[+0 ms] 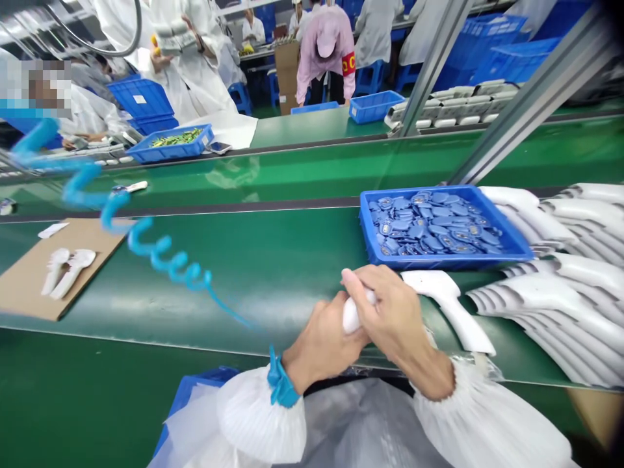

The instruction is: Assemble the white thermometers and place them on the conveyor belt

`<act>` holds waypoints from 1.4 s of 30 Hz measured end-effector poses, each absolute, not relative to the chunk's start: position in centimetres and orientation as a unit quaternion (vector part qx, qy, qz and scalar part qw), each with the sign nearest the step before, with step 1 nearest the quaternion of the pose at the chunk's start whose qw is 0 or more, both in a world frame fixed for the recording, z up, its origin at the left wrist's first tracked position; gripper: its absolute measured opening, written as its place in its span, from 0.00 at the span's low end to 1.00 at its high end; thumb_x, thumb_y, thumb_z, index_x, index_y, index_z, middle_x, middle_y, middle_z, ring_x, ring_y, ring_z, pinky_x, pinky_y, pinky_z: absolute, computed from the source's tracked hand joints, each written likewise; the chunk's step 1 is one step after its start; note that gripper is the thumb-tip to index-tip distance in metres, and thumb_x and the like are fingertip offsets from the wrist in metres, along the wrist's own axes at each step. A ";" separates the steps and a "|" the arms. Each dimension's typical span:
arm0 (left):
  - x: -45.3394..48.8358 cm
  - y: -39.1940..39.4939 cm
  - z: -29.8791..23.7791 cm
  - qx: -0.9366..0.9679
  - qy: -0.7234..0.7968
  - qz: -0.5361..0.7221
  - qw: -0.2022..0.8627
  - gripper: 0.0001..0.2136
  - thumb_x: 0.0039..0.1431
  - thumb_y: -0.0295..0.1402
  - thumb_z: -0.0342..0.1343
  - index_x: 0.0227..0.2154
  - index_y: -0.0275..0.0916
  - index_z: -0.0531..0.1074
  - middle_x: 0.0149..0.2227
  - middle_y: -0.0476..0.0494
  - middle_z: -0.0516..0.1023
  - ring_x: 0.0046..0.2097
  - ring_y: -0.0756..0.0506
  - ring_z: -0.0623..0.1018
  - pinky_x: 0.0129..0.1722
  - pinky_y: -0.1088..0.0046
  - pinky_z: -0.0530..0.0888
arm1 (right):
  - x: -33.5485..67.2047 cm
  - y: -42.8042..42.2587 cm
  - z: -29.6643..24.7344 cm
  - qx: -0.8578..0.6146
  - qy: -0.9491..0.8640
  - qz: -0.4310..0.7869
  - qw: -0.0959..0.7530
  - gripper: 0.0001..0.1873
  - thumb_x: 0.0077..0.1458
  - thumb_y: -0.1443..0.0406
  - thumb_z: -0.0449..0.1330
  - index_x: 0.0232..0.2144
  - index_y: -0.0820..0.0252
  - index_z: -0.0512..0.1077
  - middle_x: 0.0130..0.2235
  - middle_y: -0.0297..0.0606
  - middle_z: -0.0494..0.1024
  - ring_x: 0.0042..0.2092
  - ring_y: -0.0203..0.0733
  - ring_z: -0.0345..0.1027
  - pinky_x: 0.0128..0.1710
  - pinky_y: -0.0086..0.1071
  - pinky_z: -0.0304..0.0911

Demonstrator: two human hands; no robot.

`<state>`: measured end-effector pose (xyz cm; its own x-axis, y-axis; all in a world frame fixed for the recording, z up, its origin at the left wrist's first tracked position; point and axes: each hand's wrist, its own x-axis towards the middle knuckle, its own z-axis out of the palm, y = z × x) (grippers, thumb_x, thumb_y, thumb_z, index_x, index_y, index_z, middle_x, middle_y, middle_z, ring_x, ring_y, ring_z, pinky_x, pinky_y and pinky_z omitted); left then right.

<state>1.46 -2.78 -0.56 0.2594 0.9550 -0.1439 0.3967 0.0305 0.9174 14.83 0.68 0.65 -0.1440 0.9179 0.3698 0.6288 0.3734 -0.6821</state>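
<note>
My left hand and my right hand are closed together around a white plastic part, just above the near edge of the green bench. Only its smooth rounded end shows between the fingers; my hands hide the rest. Just right of my right hand lies a white plastic handle shell. Beyond my hands stands a blue tray full of flat blue plastic pieces. A blue strap circles my left wrist, and a coiled blue cord stretches off to the upper left.
Stacks of white shells fill the right side. On the left, a cardboard sheet carries white parts. A metal post slants up on the right. Across the green conveyor, people work beside blue bins.
</note>
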 end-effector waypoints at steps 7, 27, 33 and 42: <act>-3.3 -2.7 0.3 0.668 0.641 0.240 0.292 0.10 0.62 0.36 0.62 0.44 0.42 0.72 0.41 0.46 0.79 0.41 0.42 0.77 0.41 0.67 0.68 | 21.0 9.0 1.5 -0.581 -0.754 0.108 0.288 0.15 0.67 0.58 0.54 0.39 0.56 0.79 0.41 0.39 0.83 0.41 0.47 0.75 0.42 0.39 0.64; -1.7 0.0 1.4 0.553 0.595 0.381 0.441 0.14 0.64 0.45 0.58 0.38 0.38 0.71 0.35 0.46 0.76 0.35 0.46 0.74 0.36 0.71 0.68 | 19.4 5.2 4.0 -0.533 -0.552 0.508 0.391 0.23 0.54 0.49 0.67 0.46 0.55 0.81 0.37 0.39 0.84 0.37 0.44 0.77 0.40 0.40 0.73; -0.1 0.0 2.9 0.698 0.597 0.268 0.290 0.07 0.68 0.39 0.55 0.43 0.42 0.69 0.39 0.48 0.78 0.39 0.44 0.74 0.40 0.68 0.63 | 17.5 1.9 3.7 -0.465 -0.507 0.591 0.422 0.20 0.55 0.51 0.68 0.46 0.55 0.80 0.36 0.38 0.82 0.39 0.42 0.77 0.42 0.38 0.75; -0.5 -0.2 3.1 0.774 0.535 0.173 0.290 0.12 0.74 0.42 0.45 0.50 0.40 0.66 0.44 0.44 0.78 0.40 0.41 0.75 0.40 0.64 0.66 | 17.5 1.5 3.4 -0.460 -0.745 0.297 0.381 0.12 0.65 0.64 0.58 0.46 0.55 0.80 0.46 0.39 0.80 0.42 0.40 0.76 0.41 0.34 0.73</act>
<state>-0.49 -0.21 3.14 0.3674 0.9291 -0.0423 0.7277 -0.2589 0.6352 17.51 1.47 3.36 -0.2879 0.9113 0.2945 0.4589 0.4011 -0.7928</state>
